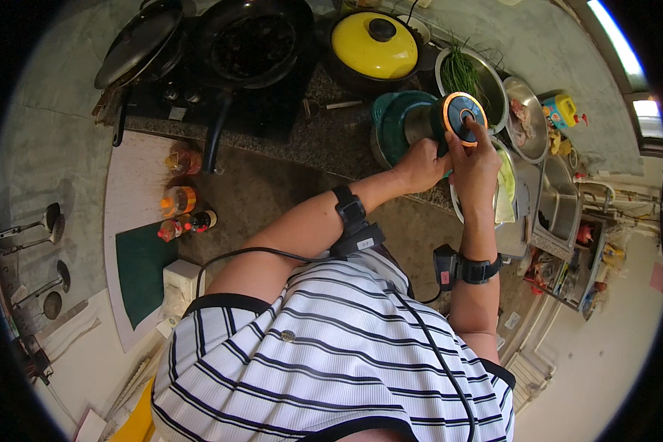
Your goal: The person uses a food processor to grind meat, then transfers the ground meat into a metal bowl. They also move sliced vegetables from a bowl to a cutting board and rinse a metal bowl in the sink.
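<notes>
A round-topped handheld kitchen appliance (464, 117) with an orange-copper rim and a metal cylinder body is tilted above a teal bowl (384, 119). My left hand (422, 166) is closed around its dark handle. Against the near side of the appliance, my right hand (475, 157) has one finger on the middle of the round top and its other fingers by the rim and handle. The cylinder's lower end is over or inside the teal bowl; the exact contact is hidden. Below my right hand, a bowl holding a pale green item (506, 185) is partly covered.
Behind stand a yellow-lidded pot (374, 44) and a metal bowl of green stalks (458, 69). Right are a bowl of raw meat (522, 119), a yellow pump bottle (561, 110) and a sink (558, 201). Two dark pans, one a wok (254, 44), sit left; bottles (178, 200) stand lower left.
</notes>
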The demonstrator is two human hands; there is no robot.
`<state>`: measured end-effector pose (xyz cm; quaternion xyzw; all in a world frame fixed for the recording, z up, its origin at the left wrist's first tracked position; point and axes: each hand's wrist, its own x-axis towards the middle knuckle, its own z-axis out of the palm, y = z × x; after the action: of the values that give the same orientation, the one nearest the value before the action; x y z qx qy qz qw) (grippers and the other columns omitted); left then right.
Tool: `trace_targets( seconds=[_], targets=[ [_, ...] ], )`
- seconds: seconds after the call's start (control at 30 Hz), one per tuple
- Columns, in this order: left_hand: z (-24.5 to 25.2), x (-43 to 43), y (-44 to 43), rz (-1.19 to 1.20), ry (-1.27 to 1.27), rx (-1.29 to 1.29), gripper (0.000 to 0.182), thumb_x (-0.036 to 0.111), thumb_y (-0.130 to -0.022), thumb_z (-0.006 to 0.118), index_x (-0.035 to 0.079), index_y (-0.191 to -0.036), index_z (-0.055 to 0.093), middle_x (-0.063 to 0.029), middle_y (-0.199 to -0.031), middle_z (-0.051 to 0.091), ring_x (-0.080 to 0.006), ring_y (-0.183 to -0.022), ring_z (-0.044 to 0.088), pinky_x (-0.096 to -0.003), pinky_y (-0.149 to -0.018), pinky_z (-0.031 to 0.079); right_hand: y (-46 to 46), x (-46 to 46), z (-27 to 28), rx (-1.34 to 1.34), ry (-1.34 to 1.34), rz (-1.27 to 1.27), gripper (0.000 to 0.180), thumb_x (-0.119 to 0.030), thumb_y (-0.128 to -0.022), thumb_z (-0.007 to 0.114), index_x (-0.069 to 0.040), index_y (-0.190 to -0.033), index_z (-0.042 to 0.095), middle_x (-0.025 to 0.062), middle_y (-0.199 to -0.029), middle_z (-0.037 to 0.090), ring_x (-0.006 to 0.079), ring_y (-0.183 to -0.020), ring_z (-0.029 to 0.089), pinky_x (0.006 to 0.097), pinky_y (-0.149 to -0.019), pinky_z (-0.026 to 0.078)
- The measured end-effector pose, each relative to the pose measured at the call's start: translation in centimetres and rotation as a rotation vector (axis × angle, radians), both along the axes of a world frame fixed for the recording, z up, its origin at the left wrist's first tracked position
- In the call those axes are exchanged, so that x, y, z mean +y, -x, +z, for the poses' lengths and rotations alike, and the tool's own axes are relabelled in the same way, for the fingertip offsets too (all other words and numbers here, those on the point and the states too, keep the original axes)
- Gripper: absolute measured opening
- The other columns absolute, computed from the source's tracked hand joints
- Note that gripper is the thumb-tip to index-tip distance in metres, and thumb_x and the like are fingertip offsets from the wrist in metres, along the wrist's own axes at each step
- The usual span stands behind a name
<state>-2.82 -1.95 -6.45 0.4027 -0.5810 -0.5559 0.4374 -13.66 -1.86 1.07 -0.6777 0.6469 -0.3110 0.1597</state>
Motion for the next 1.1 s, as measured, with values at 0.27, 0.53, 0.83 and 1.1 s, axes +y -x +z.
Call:
trace_targets(
  seconds=[0.27, 0.53, 0.83, 1.1],
  targets=[
    [0.18, -0.08, -0.14, 0.0, 0.018, -0.005, 0.035, 0.03, -0.096, 0.056, -0.004, -0.102, 0.061, -0.0234, -0.084, 0.067, -0.0168, -0.084, 0.064, -0.0399, -0.07, 0.049, -0.23, 0.25, -0.2, -0.019, 0.025, -0.044, 0.039, -0.019, -0.083, 0.074, -0.005, -0.119, 0.063, 0.0228, -0.083, 0.069, 0.0354, -0.076, 0.07, 0.039, -0.065, 0.053],
    [0.65, 0.05, -0.33, 0.015, 0.054, 0.008, 0.034, 0.028, -0.095, 0.057, -0.006, -0.098, 0.06, -0.0229, -0.075, 0.064, -0.0138, -0.078, 0.062, -0.04, -0.065, 0.048, 0.44, 0.0, -0.67, 0.002, -0.019, -0.022, 0.04, -0.016, -0.083, 0.074, -0.004, -0.119, 0.062, 0.0235, -0.083, 0.069, 0.034, -0.077, 0.071, 0.038, -0.066, 0.053],
    [-0.01, -0.19, 0.03, 0.006, 0.007, 0.038, 0.036, 0.03, -0.095, 0.058, -0.005, -0.102, 0.061, -0.0202, -0.077, 0.066, -0.0116, -0.083, 0.06, -0.039, -0.068, 0.048, -0.16, 0.12, -0.28, 0.044, 0.01, -0.052, 0.042, -0.018, -0.082, 0.075, -0.003, -0.119, 0.062, 0.0222, -0.08, 0.069, 0.0363, -0.076, 0.07, 0.039, -0.064, 0.053],
    [0.17, -0.04, -0.08, 0.054, 0.099, 0.073, 0.037, 0.032, -0.093, 0.056, -0.004, -0.094, 0.064, -0.0257, -0.079, 0.066, -0.0313, -0.078, 0.069, -0.0419, -0.065, 0.049, -0.11, 0.18, -0.75, -0.031, 0.028, -0.037, 0.043, -0.017, -0.083, 0.075, -0.003, -0.121, 0.062, 0.0216, -0.078, 0.069, 0.0317, -0.07, 0.07, 0.0369, -0.062, 0.052]
  ],
)
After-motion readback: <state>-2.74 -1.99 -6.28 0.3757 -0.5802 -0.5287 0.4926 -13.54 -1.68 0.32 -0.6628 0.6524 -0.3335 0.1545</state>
